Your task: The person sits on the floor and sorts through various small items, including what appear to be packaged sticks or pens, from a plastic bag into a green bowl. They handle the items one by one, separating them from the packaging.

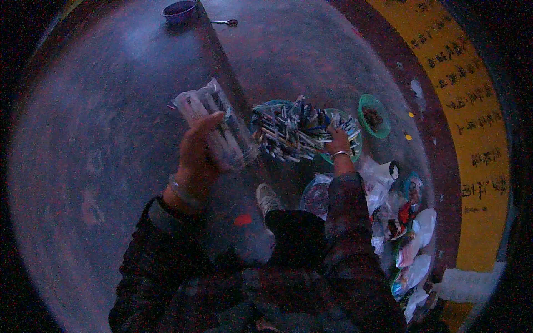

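My left hand is closed around a clear plastic package with long sections, held tilted above the floor, its thumb across the top. Thin pen-like sticks in white, dark and other colours lie heaped in a wide round container before me. Beside that heap, more such sticks fill a green basket. My right hand, with a bracelet at its wrist, reaches into this basket among the sticks. Its fingers are bent together, and whatever is between them is too dim to make out.
A smaller green basket with dark brown contents stands on the right. Several plastic bags and packets lie along my right side. A purple bowl and a spoon-like utensil lie far off. My shoe is below the heap.
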The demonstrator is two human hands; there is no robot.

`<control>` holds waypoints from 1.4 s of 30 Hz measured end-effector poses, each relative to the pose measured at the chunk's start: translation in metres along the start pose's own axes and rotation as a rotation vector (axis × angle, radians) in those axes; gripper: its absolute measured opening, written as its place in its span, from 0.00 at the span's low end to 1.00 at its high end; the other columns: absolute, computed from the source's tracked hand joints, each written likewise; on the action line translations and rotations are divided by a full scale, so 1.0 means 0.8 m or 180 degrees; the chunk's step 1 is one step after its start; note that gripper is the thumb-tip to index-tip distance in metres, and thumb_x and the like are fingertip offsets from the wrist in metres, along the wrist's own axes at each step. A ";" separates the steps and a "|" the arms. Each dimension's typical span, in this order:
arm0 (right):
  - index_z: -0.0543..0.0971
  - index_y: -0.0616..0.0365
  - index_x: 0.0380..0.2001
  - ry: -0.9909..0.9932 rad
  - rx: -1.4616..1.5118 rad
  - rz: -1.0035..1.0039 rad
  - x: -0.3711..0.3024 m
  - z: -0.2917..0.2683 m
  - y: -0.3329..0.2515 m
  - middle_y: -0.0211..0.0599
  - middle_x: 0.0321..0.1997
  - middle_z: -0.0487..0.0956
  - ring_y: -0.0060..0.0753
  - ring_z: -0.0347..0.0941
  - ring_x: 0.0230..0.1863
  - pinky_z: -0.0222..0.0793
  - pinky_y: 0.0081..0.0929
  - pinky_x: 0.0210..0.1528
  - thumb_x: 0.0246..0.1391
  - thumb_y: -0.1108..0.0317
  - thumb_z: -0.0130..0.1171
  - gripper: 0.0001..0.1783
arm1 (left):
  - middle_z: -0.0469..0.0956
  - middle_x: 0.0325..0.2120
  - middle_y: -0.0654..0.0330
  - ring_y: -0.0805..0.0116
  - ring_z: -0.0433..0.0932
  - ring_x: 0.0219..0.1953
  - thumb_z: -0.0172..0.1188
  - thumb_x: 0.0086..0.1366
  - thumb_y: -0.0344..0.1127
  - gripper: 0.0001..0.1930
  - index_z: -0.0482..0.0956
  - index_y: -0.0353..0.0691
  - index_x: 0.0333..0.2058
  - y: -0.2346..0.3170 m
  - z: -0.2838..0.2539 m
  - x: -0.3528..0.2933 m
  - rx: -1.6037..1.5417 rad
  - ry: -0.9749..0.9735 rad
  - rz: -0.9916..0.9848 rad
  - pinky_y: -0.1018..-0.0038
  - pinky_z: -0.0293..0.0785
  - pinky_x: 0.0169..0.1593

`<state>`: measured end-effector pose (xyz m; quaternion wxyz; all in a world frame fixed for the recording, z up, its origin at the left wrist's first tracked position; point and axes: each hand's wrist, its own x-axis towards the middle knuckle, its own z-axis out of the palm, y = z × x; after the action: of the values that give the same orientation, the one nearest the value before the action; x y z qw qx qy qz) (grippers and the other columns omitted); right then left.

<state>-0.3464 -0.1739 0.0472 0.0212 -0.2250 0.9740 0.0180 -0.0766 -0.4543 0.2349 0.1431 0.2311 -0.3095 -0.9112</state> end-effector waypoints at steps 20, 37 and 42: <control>0.61 0.51 0.52 -0.0986 -0.1082 -0.0422 0.020 -0.008 -0.007 0.50 0.50 0.66 0.52 0.66 0.47 0.69 0.43 0.39 0.38 0.67 0.57 0.33 | 0.70 0.26 0.63 0.67 0.72 0.29 0.56 0.51 0.41 0.15 0.68 0.42 0.36 0.006 0.010 0.012 0.0007 -0.0306 -0.0162 0.69 0.71 0.31; 0.73 0.52 0.39 -0.0736 -0.1193 -0.0505 0.029 -0.007 0.027 0.45 0.41 0.73 0.45 0.67 0.45 0.65 0.44 0.41 0.46 0.66 0.46 0.15 | 0.71 0.26 0.63 0.66 0.72 0.31 0.54 0.53 0.39 0.12 0.69 0.42 0.36 -0.001 0.007 0.019 -0.0026 -0.0289 -0.0066 0.67 0.71 0.34; 0.69 0.45 0.45 -0.1343 -0.1789 -0.0847 0.020 -0.062 0.039 0.44 0.43 0.72 0.48 0.70 0.43 0.65 0.44 0.42 0.48 0.68 0.42 0.18 | 0.71 0.27 0.62 0.66 0.73 0.31 0.54 0.53 0.39 0.12 0.69 0.42 0.36 0.006 0.024 0.002 -0.0034 -0.0275 -0.0115 0.68 0.71 0.35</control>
<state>-0.3763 -0.1552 0.0971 0.1611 -0.3380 0.8675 0.3276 -0.0873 -0.4493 0.2510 0.1144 0.1964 -0.3064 -0.9244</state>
